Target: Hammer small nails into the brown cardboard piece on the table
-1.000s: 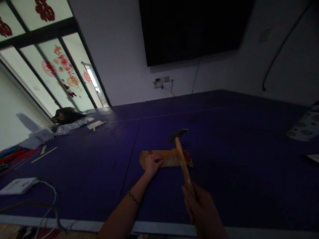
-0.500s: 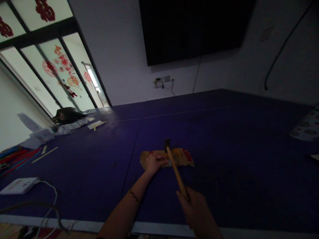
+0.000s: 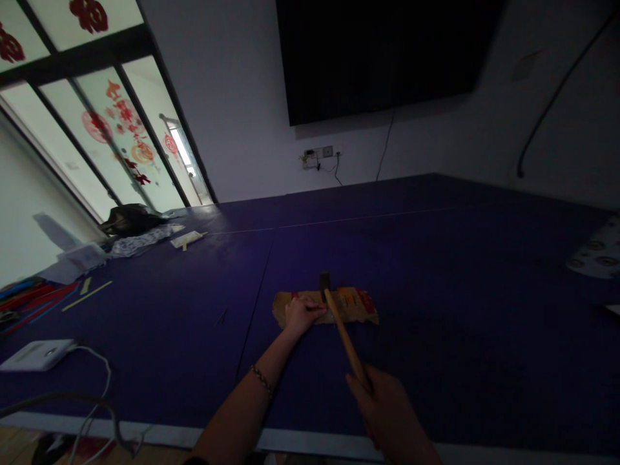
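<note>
My right hand grips the wooden handle of a hammer. Its dark head is over a torn strip of brown cardboard lying on the dark blue table. On the cardboard's left part rests my left hand, fingers pinched together close beside the hammer head. Whatever is between those fingertips is too small and dim to name. Left of the cardboard lie a few thin dark pieces, perhaps nails.
At the left are a white box-shaped device with a cable, coloured strips, and a pale thin stick. A black bag lies at the back left. A patterned item stands at the far right.
The hammer head has come down slightly, close to my left fingertips. My left hand stays on the cardboard, and the view has shifted a little.
</note>
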